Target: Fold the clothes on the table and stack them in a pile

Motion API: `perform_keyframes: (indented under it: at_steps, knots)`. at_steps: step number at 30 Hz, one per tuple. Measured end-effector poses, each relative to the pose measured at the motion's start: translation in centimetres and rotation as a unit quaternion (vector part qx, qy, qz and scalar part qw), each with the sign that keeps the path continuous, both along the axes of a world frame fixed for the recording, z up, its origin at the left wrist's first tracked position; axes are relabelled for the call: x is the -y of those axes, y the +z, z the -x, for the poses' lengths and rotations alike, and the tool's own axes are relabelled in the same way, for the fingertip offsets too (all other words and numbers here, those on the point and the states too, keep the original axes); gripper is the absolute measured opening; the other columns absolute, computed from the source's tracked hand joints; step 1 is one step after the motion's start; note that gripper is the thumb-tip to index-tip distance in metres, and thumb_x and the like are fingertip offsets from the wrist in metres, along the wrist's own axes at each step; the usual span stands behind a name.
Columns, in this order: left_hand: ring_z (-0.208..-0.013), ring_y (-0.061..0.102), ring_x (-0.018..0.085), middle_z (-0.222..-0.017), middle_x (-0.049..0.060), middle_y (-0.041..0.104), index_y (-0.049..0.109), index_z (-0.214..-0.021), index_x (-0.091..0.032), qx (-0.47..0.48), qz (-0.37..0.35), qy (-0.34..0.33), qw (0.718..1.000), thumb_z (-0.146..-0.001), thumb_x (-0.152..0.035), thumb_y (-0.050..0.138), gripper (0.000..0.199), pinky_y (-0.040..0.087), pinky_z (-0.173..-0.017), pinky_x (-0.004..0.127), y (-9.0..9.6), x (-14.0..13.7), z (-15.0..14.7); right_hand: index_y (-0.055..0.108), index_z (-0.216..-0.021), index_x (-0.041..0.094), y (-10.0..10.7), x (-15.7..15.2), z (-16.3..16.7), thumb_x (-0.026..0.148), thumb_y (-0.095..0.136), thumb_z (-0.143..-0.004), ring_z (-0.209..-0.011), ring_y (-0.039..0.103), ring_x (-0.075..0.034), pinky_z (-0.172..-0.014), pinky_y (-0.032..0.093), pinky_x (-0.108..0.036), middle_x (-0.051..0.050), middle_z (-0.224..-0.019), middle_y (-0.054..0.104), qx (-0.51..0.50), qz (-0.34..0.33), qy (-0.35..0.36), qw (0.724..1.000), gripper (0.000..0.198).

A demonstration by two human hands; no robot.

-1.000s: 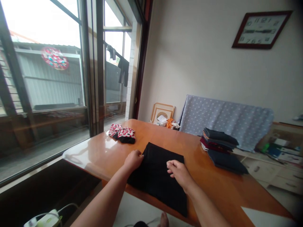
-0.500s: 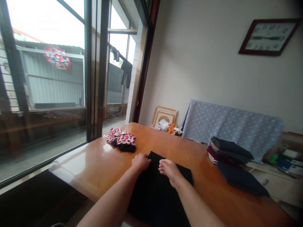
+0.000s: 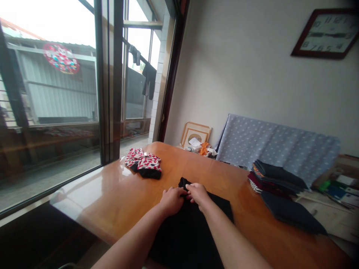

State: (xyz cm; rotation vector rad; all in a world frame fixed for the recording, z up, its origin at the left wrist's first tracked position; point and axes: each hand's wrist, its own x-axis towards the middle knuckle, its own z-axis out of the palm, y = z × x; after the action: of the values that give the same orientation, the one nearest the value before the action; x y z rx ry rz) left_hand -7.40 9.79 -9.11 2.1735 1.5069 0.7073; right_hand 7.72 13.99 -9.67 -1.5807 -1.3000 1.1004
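In the head view, the black cloth [image 3: 192, 237] lies on the table [image 3: 117, 198] beneath both hands, its long axis seemingly running away from the person. The right hand [image 3: 198, 195], nearly closed, pinches the bunched far-left corner; the left hand [image 3: 173, 201], equally near, curls beside it, its hold hidden.

From afar, I had the left hand [image 3: 172, 201] and right hand [image 3: 197, 195] pinching black cloth [image 3: 187, 237] at its bunched far corner; beyond the left fingers [image 3: 179, 192] lay a patterned garment [image 3: 144, 164], well rightward, folded clothes [image 3: 276, 175].
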Motion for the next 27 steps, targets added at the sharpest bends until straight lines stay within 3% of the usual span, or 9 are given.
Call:
perform_keyframes:
  at_steps: [6, 10, 12, 16, 19, 22, 25, 27]
  knots:
    - [-0.103, 0.067, 0.025, -0.106, 0.000, 0.076, 0.075, -0.104, -0.030, 0.094, 0.040, -0.037, 0.994, -0.074, -0.013, 0.052, 0.041, 0.046, -0.095, 0.034, -0.3, -1.3, 1.3, 0.058, -0.060, 0.020, -0.6, -2.0, 0.6, 0.016, 0.074, -0.067, -0.037, 0.050, -0.010, -0.038, 0.029, -0.019, 0.006, -0.044, 0.052, 0.030, -0.013, -0.023, 0.999, 0.019]
    - [-0.098, 0.066, 0.021, -0.107, 0.007, 0.075, 0.072, -0.107, -0.017, 0.137, 0.032, 0.084, 0.986, -0.083, -0.016, 0.047, 0.035, 0.049, -0.086, 0.028, -1.1, -3.3, 2.4, 0.060, -0.069, 0.019, -1.1, -1.9, 0.0, 0.017, 0.067, -0.072, -0.040, 0.054, -0.010, -0.037, 0.027, -0.018, 0.005, -0.051, 0.055, -0.013, -0.015, -0.044, 0.999, 0.008]
    - [-0.105, 0.064, 0.024, -0.114, 0.011, 0.073, 0.072, -0.110, -0.017, 0.113, 0.025, 0.133, 0.984, -0.085, -0.020, 0.048, 0.034, 0.047, -0.091, 0.031, -1.3, -4.1, 2.8, 0.060, -0.074, 0.019, -1.2, -1.7, -0.6, 0.021, 0.063, -0.076, -0.043, 0.056, -0.010, -0.037, 0.024, -0.017, 0.005, -0.054, 0.055, -0.047, -0.010, -0.048, 0.998, 0.004]
    - [-0.114, 0.058, 0.036, -0.117, 0.014, 0.069, 0.077, -0.104, -0.023, 0.064, 0.033, 0.141, 0.987, -0.083, -0.035, 0.058, 0.031, 0.041, -0.098, 0.048, -1.2, -4.4, 2.2, 0.058, -0.077, 0.018, -1.4, -1.5, -1.8, 0.023, 0.062, -0.079, -0.047, 0.057, -0.008, -0.036, 0.023, -0.016, 0.004, -0.059, 0.055, -0.108, -0.003, -0.052, 0.993, 0.007]
    - [-0.118, 0.053, 0.039, -0.122, 0.012, 0.066, 0.076, -0.107, -0.031, 0.020, 0.023, 0.131, 0.991, -0.083, -0.042, 0.058, 0.032, 0.037, -0.100, 0.054, -0.8, -4.1, 1.1, 0.057, -0.077, 0.019, -1.5, -1.4, -2.1, 0.025, 0.063, -0.079, -0.047, 0.056, -0.008, -0.036, 0.022, -0.016, 0.003, -0.061, 0.055, -0.134, -0.004, -0.049, 0.990, 0.009]
    - [-0.121, 0.052, 0.036, -0.126, 0.007, 0.066, 0.073, -0.114, -0.038, 0.001, -0.002, 0.091, 0.996, -0.084, -0.034, 0.055, 0.035, 0.035, -0.103, 0.053, -0.5, -3.9, 0.2, 0.058, -0.079, 0.018, -1.4, -1.4, -2.0, 0.033, 0.064, -0.082, -0.046, 0.055, -0.008, -0.035, 0.022, -0.017, 0.002, -0.063, 0.057, -0.148, -0.005, -0.039, 0.988, 0.016]
    - [-0.121, 0.054, 0.032, -0.120, 0.002, 0.071, 0.072, -0.116, -0.038, 0.042, 0.001, 0.033, 0.999, -0.084, -0.025, 0.051, 0.040, 0.033, -0.105, 0.052, -0.4, -3.8, -0.5, 0.060, -0.080, 0.018, -1.2, -1.2, -1.8, 0.045, 0.068, -0.082, -0.045, 0.055, -0.009, -0.034, 0.022, -0.017, 0.001, -0.063, 0.060, -0.143, -0.007, -0.023, 0.989, 0.028]
    - [-0.113, 0.060, 0.028, -0.112, 0.003, 0.074, 0.074, -0.112, -0.031, 0.111, 0.037, -0.014, 0.993, -0.084, -0.022, 0.049, 0.038, 0.038, -0.103, 0.046, -0.3, -3.6, -0.8, 0.061, -0.079, 0.018, -1.1, -1.1, -1.7, 0.043, 0.071, -0.081, -0.045, 0.054, -0.009, -0.035, 0.021, -0.017, 0.000, -0.063, 0.062, -0.147, -0.005, -0.023, 0.989, 0.028]
